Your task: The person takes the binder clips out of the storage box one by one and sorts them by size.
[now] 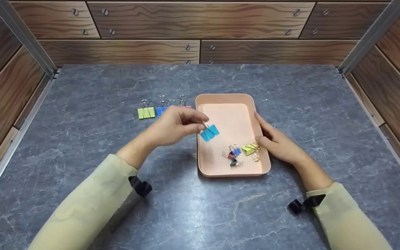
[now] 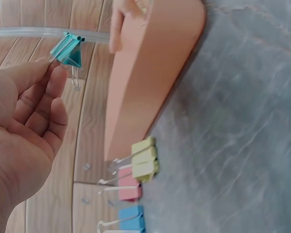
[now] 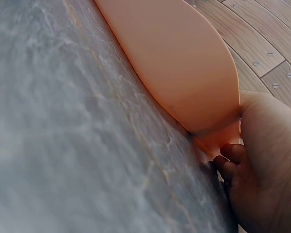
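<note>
My left hand (image 1: 174, 126) pinches a light blue binder clip (image 1: 209, 132) by a wire handle, over the tray's left side. In the left wrist view this clip (image 2: 68, 51) hangs from the fingertips with its other handle pointing down. My right hand (image 1: 280, 144) holds the right wall of a peach tray (image 1: 226, 99), its thumb at the rim and fingers along the outside. Inside the tray lie a yellow-green binder clip (image 1: 249, 148) and small blue (image 1: 235, 150), dark red (image 1: 230, 156) and dark green (image 1: 234, 162) clips.
Left of the tray a row holds yellow-green (image 1: 146, 113), blue (image 1: 160, 110) and pink (image 1: 187, 107) binder clips, partly behind my left hand. The left wrist view also shows a yellow clip (image 2: 144, 159) nearest the tray. Wood-patterned walls (image 1: 200, 21) enclose the grey marbled table (image 1: 82, 139).
</note>
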Demonstrator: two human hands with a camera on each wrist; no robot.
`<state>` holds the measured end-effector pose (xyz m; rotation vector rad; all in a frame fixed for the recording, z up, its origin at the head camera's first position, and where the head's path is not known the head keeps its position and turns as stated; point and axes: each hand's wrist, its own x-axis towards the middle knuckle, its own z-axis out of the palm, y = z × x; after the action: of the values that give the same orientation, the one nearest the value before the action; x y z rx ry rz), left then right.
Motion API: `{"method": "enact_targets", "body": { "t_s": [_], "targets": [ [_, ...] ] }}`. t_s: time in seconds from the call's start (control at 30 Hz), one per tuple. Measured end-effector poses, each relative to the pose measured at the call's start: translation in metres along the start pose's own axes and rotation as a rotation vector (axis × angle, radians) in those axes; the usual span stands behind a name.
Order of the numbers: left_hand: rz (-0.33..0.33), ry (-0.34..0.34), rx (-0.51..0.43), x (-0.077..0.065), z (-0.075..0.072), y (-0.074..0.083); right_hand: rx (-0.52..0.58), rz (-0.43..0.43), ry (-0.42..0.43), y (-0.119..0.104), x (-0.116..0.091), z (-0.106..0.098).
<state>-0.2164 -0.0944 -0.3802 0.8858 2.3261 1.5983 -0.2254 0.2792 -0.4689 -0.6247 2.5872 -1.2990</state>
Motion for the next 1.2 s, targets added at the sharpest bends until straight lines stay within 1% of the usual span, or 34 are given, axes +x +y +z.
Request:
{"method": "enact_targets", "body": {
  "t_s": [0.1,0.2,0.3,0.43,0.53,0.67,0.83,1.03,1.2],
  "targets": [
    [-0.016,0.066,-0.020,-0.002,-0.011,0.002,0.002,0.005,-0.002,-0.001,0.000,0.000],
    [-0.029,0.138,-0.004,-0.003,-0.022,0.001,0.006,0.007,-0.002,-0.001,0.000,0.000],
    [-0.060,0.197,0.005,-0.006,-0.034,-0.001,0.008,0.005,0.001,-0.001,0.000,0.000],
    [-0.109,0.256,0.012,-0.011,-0.048,-0.010,0.004,0.006,0.008,0.000,0.000,-0.001],
    [-0.138,0.284,0.041,-0.015,-0.057,-0.020,0.002,0.007,0.007,0.000,0.000,-0.001],
    [-0.166,0.304,0.080,-0.019,-0.064,-0.033,0.003,0.006,0.003,0.000,0.000,-0.001],
    [-0.194,0.308,0.118,-0.022,-0.067,-0.047,-0.002,0.003,0.000,0.002,-0.001,-0.001],
    [-0.215,0.287,0.160,-0.024,-0.069,-0.060,-0.002,-0.003,0.003,0.002,0.000,-0.001],
    [-0.260,0.254,0.166,-0.027,-0.067,-0.068,0.009,-0.006,0.002,0.001,-0.001,0.000]
  ]
}}
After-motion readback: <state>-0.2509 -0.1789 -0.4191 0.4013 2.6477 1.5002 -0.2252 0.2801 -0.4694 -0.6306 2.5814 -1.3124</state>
